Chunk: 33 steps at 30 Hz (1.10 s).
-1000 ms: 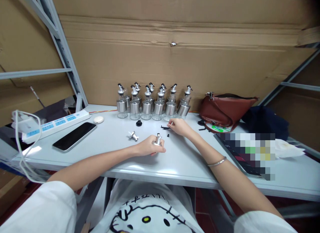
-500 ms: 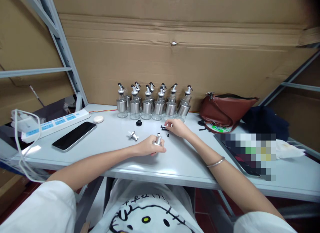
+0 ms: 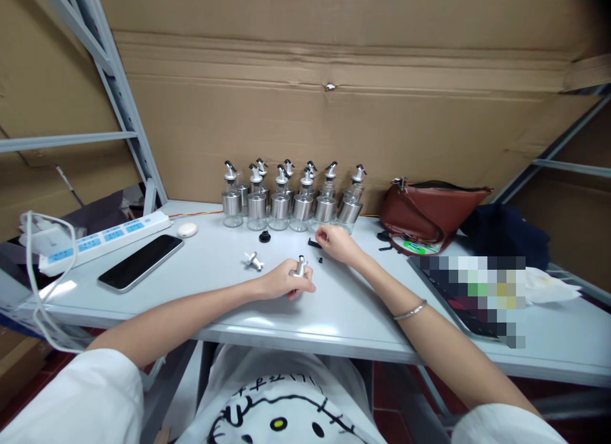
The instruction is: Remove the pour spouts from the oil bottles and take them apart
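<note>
My left hand (image 3: pixel 285 282) rests on the white table (image 3: pixel 200 285), closed around a small silver pourer spout (image 3: pixel 300 266) that sticks up between its fingers. My right hand (image 3: pixel 336 243) lies a little farther back, its fingers pinched on a small black plastic part (image 3: pixel 313 243). A tiny black piece (image 3: pixel 320 260) lies between the two hands. Another silver spout (image 3: pixel 253 260) lies loose to the left, and a black round cap (image 3: pixel 265 236) sits behind it. Several glass oil bottles with steel bands and spouts (image 3: pixel 292 199) stand in rows at the back.
A black phone (image 3: pixel 140 261), a white power strip (image 3: pixel 102 238) with its cable and a small white puck (image 3: pixel 187 229) lie at the left. A brown leather bag (image 3: pixel 429 207), dark cloth and a blurred flat object (image 3: pixel 470 291) are at the right. Cardboard covers the wall behind.
My right hand has slid slightly left and closed on the black part. The left hand has kept its hold on the silver spout.
</note>
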Available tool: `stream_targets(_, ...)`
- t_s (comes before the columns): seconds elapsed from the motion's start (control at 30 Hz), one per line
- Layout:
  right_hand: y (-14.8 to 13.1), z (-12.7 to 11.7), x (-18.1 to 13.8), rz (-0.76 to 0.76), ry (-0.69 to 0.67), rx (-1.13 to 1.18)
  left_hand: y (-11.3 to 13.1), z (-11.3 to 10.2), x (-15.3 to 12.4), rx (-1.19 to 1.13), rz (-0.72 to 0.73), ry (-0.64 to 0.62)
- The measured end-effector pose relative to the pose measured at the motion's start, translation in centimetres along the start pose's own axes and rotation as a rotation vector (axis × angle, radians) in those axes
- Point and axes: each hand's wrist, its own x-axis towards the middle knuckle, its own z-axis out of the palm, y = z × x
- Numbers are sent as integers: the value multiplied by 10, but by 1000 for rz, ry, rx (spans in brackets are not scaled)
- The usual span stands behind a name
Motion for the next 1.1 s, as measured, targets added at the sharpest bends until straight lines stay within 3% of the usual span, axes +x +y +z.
stream_targets(0.07,-8,-9,-4,-59,-61,204,0,-1,0,-40,-1,-16)
stream_targets(0.2,-32,-20,-17,-216,-365,706,0,-4,1,-60,-44,-54)
stream_targets(0.33,-48,-22,-25,-264,-505,873,1,-8,2,-28,-62,-105)
stream_targets(0.5,-48,-25,-25,-256,-473,891,-3,-11,4,-98,-46,-101)
stream_targets(0.67,-44,-26,-23,-211,-401,825,-9,-12,6,-223,-48,-17)
stream_targets(0.83,-42,-26,-23,-217,-450,852,-10,-15,6,-230,-33,-120)
stream_targets(1.1,-45,-27,-25,-240,-483,844,-6,-17,5,-268,-57,-145)
